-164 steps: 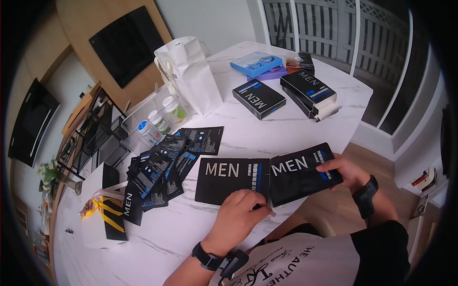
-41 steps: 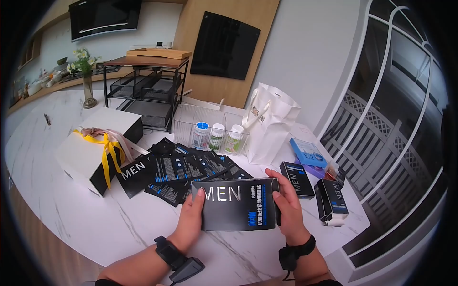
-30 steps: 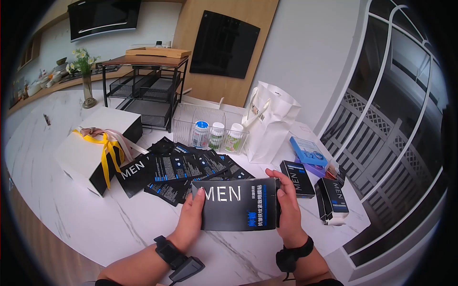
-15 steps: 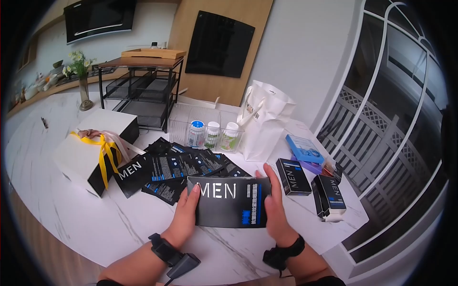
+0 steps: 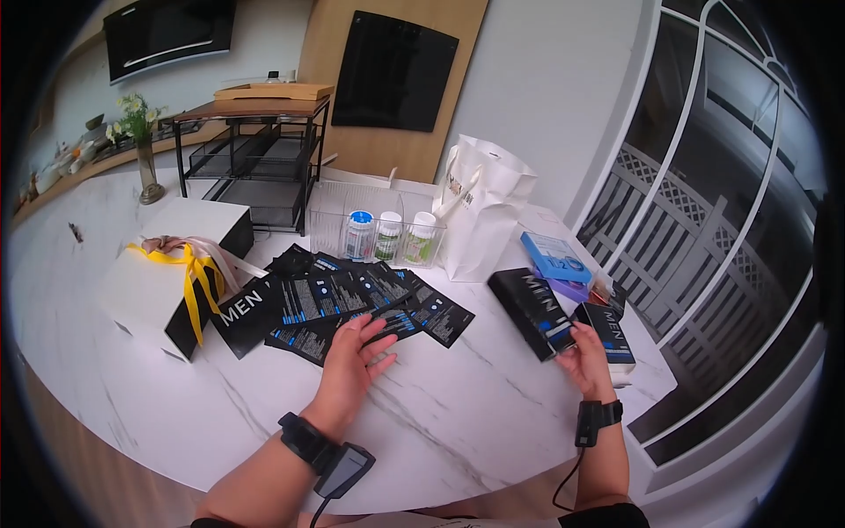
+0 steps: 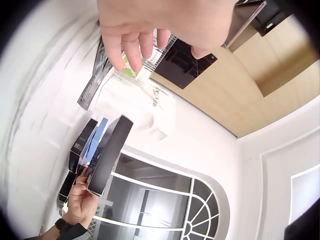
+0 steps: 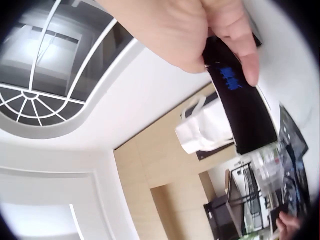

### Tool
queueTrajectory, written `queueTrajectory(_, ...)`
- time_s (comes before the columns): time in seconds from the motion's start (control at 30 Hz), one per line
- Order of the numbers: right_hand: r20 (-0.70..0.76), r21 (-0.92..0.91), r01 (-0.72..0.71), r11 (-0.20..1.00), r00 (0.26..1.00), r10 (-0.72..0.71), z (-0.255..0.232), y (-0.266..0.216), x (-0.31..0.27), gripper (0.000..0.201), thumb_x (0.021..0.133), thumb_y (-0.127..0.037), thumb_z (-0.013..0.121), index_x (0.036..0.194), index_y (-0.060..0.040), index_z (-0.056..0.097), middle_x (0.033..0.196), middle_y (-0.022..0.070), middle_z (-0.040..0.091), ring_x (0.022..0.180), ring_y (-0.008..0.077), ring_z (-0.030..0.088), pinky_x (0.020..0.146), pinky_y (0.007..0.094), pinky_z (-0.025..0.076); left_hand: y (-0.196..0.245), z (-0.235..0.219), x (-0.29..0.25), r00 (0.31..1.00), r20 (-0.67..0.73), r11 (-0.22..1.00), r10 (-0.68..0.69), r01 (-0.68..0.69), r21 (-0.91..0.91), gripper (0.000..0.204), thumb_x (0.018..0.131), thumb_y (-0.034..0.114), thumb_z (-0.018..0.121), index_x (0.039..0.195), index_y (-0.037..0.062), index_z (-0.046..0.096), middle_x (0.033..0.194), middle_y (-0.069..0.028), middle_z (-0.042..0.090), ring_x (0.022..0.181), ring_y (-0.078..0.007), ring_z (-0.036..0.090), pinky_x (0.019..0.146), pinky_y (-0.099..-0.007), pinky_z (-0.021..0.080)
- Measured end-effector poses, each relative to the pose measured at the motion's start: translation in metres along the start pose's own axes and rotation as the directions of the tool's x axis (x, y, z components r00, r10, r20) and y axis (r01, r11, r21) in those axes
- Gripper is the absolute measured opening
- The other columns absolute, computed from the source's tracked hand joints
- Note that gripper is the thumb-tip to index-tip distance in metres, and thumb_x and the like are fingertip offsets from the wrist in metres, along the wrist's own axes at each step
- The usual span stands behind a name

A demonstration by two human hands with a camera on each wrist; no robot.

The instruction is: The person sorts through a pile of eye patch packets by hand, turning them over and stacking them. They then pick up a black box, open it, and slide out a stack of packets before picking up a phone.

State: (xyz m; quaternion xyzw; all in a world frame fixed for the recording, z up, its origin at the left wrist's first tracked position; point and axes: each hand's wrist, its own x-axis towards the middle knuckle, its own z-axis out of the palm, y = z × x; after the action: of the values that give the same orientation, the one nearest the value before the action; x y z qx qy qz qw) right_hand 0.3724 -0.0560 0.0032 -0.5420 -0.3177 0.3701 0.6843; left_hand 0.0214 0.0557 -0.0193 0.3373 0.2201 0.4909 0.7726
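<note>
My right hand grips a black carton marked MEN by its near end, at the right of the table. In the right wrist view the thumb and fingers hold that end. The carton hangs tilted in front of the other boxes, and the left wrist view shows another black box beyond it. My left hand is held with fingers loosely spread and nothing in them. Close to its fingertips lies a fanned pile of black sachets, some printed MEN.
An opened black box lies at the right edge, by blue and purple boxes. Behind the sachets stand a clear organizer with bottles and a white paper bag. A ribboned white box sits at left.
The carton, held between both hands before, has moved right in the right hand alone. The left hand has let go of it and stays near the sachets. Earlier, the hands held two sachets.
</note>
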Motion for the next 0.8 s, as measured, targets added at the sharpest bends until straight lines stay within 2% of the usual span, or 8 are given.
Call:
queueTrajectory(0.03, -0.158, -0.002, 0.069, 0.998, 0.985, -0.069, -0.004, -0.002, 0.001, 0.022, 0.087, -0.012, 0.048, 0.107, -0.0045, 0.042, 0.094, 0.0114, 0.055, 0.065, 0.0185, 0.06, 0.055, 0.0321, 0.055, -0.003, -0.001, 0.0, 1.0, 0.015, 1.0, -0.007, 0.007, 0.012, 0.049, 0.089, 0.04, 0.041, 0.124, 0.0062, 0.033, 0.124, -0.0096, 0.043, 0.105, -0.0205, 0.049, 0.088, -0.0358, 0.043)
queueTrajectory(0.13, -0.271, -0.041, 0.151, 0.988, 0.95, -0.156, -0.02, 0.007, 0.025, 0.023, 0.088, -0.013, 0.048, 0.107, -0.0054, 0.037, 0.093, 0.0124, 0.054, 0.064, 0.0191, 0.06, 0.055, 0.032, 0.055, -0.004, 0.004, -0.003, 0.999, 0.036, 0.998, -0.027, 0.025, 0.057, 0.041, 0.089, 0.033, 0.043, 0.121, 0.007, 0.037, 0.12, -0.0084, 0.047, 0.102, -0.0188, 0.052, 0.086, -0.034, 0.043)
queueTrajectory(0.33, -0.336, -0.247, 0.13, 0.96, 0.918, -0.211, -0.015, 0.019, 0.057, 0.028, 0.089, -0.021, 0.048, 0.108, -0.004, 0.036, 0.089, 0.0114, 0.05, 0.06, 0.0188, 0.058, 0.045, 0.0318, 0.054, 0.001, 0.011, -0.009, 0.998, 0.06, 0.989, -0.011, 0.002, 0.148, 0.029, 0.088, 0.024, 0.046, 0.112, 0.0075, 0.044, 0.113, -0.0072, 0.052, 0.098, -0.0171, 0.054, 0.085, -0.0315, 0.044)
queueTrajectory(0.47, -0.376, -0.671, -0.092, 0.736, 0.897, -0.232, -0.007, 0.01, 0.05, 0.041, 0.088, -0.033, 0.047, 0.114, -0.0017, 0.042, 0.1, 0.0138, 0.048, 0.065, 0.0227, 0.059, 0.05, 0.034, 0.052, 0.0, 0.008, -0.007, 0.998, 0.066, 0.987, -0.001, -0.01, 0.163, 0.026, 0.088, 0.022, 0.046, 0.11, 0.0082, 0.046, 0.111, -0.0066, 0.053, 0.096, -0.0158, 0.055, 0.085, -0.0298, 0.044)
queueTrajectory(0.53, -0.065, -0.997, -0.072, 0.017, 0.738, -0.672, 0.003, 0.009, 0.039, 0.043, 0.087, -0.033, 0.049, 0.116, -0.0016, 0.043, 0.106, 0.0158, 0.047, 0.078, 0.0297, 0.058, 0.065, 0.0381, 0.05, -0.002, 0.006, -0.007, 0.998, 0.058, 0.983, 0.006, -0.016, 0.182, 0.024, 0.088, 0.021, 0.045, 0.109, 0.0082, 0.047, 0.11, -0.0063, 0.054, 0.095, -0.015, 0.056, 0.085, -0.0289, 0.044)
queueTrajectory(0.6, -0.049, -0.998, -0.01, 0.062, 0.742, -0.669, 0.028, -0.003, 0.026, 0.036, 0.083, -0.027, 0.054, 0.108, -0.0019, 0.049, 0.102, 0.0149, 0.05, 0.088, 0.0327, 0.055, 0.074, 0.0386, 0.045, -0.004, 0.004, -0.006, 0.999, 0.047, 0.979, 0.018, -0.027, 0.204, 0.023, 0.089, 0.02, 0.045, 0.108, 0.0083, 0.048, 0.109, -0.006, 0.055, 0.095, -0.0142, 0.056, 0.085, -0.0281, 0.043)
queueTrajectory(0.7, 0.335, -0.92, 0.387, -0.058, 0.702, -0.628, 0.064, -0.008, 0.015, 0.02, 0.076, -0.018, 0.059, 0.089, -0.0035, 0.057, 0.09, 0.0095, 0.056, 0.086, 0.0296, 0.055, 0.069, 0.0377, 0.046, -0.009, 0.001, -0.003, 0.999, 0.048, 0.961, 0.006, -0.019, 0.276, 0.019, 0.09, 0.017, 0.044, 0.105, 0.008, 0.051, 0.108, -0.0052, 0.057, 0.094, -0.013, 0.056, 0.084, -0.0266, 0.043)
queueTrajectory(0.8, 0.567, -0.807, 0.581, -0.107, 0.71, -0.416, 0.104, 0.0, 0.012, 0.026, 0.076, -0.022, 0.06, 0.094, -0.0028, 0.058, 0.096, 0.0096, 0.056, 0.087, 0.0288, 0.056, 0.072, 0.0369, 0.047, -0.014, -0.002, -0.001, 0.998, 0.057, 0.944, 0.004, -0.023, 0.33, 0.017, 0.09, 0.016, 0.044, 0.103, 0.0081, 0.053, 0.106, -0.0041, 0.058, 0.093, -0.0121, 0.056, 0.084, -0.0256, 0.043)
